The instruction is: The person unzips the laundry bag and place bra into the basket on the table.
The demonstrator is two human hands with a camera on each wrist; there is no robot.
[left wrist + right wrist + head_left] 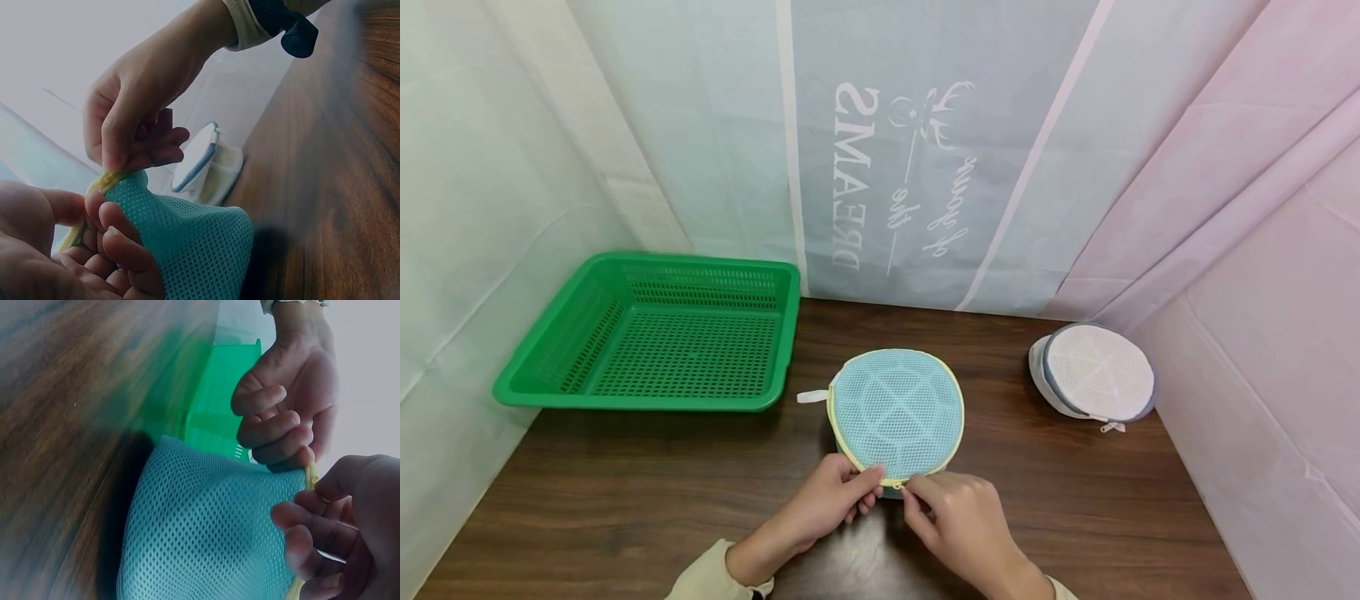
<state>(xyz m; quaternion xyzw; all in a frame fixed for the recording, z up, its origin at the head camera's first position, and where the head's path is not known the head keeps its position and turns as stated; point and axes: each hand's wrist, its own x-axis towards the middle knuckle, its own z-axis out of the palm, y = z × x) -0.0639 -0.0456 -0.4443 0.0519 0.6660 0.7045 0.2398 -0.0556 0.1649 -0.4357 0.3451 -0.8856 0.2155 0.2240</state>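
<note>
A round blue mesh laundry bag (898,412) with a yellow zippered rim and a white side loop (812,397) stands on the table at the centre of the head view. At its near edge, my left hand (835,493) pinches the yellow rim between thumb and curled fingers. Just to the right of it, my right hand (961,518) pinches the rim at the small yellow zipper pull (898,486); the fingertips partly cover the pull. Both wrist views show the blue mesh side wall (200,519) sagging below the hands. What the bag holds, if anything, cannot be seen.
To the left, a green perforated plastic basket (778,350) sits near the back curtain. A white round mesh bag with a grey rim (1101,372) stands at the right, its zipper pull facing forward. Curtains hang around the brown wooden table (647,500).
</note>
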